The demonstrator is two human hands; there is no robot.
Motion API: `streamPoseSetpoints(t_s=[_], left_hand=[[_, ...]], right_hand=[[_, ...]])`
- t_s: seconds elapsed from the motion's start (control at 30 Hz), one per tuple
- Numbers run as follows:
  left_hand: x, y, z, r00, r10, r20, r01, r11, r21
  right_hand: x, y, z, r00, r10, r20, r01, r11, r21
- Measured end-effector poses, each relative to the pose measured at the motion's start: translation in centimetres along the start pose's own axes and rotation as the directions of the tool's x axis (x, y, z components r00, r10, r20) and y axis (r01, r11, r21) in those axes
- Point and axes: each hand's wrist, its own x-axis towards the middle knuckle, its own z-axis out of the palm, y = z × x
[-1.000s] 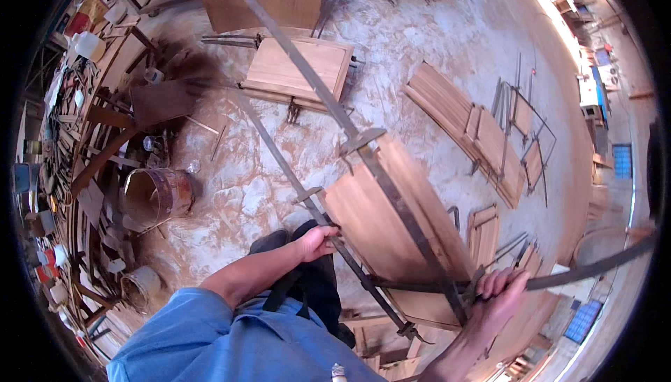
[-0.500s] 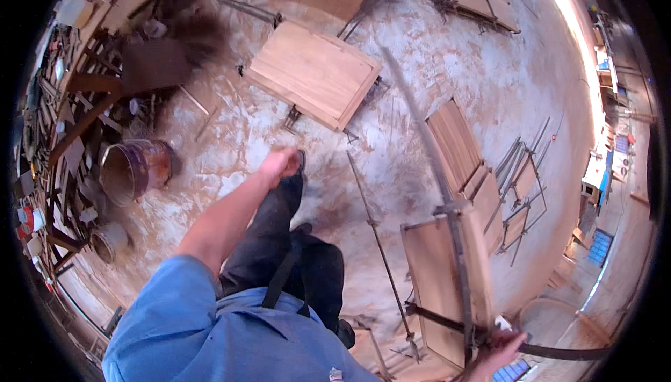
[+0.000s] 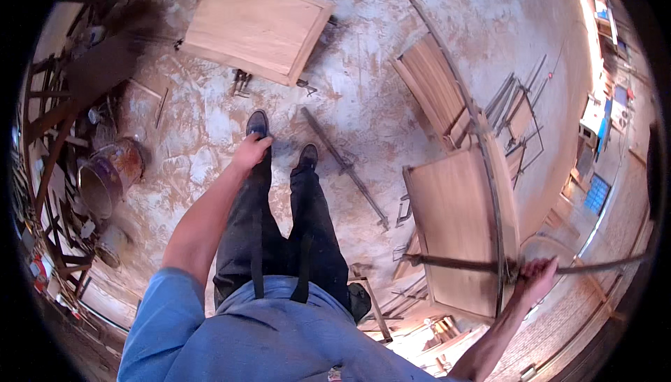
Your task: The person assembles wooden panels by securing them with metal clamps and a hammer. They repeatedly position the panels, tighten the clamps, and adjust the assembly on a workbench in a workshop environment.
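Note:
My right hand [image 3: 537,278] is closed around a dark bar clamp [image 3: 454,264] at the right. That clamp lies across a framed wooden panel [image 3: 447,207], which is held up off the floor at my right side. A second, long bar clamp [image 3: 482,134] crosses the first and runs along the panel, reaching out far ahead. My left hand [image 3: 251,151] hangs in front of me over my leg, its fingers curled with nothing visible in them.
Ahead on the floor lies another clamped wooden panel [image 3: 258,25]. A loose bar clamp [image 3: 346,165] lies beside my right foot. Further right are stacked wooden panels [image 3: 426,85] and a group of clamps [image 3: 521,113]. A dirty bucket [image 3: 108,179] stands at the left, by piled scrap wood.
My feet have stepped over the floor, and the panel ahead now appears further left and away. My right hand and the clamped panel it carries have risen in the view.

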Motion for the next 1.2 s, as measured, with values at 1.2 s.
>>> streamPoseSetpoints(t_s=[1.2], left_hand=[[-25.7, -16.6, 22.8, 0.365, -0.706, 0.607, 0.145, 0.687, 0.712]], right_hand=[[-48.5, 15.7, -36.9, 0.347, 0.74, -0.576, -0.139, 0.648, 0.749]])
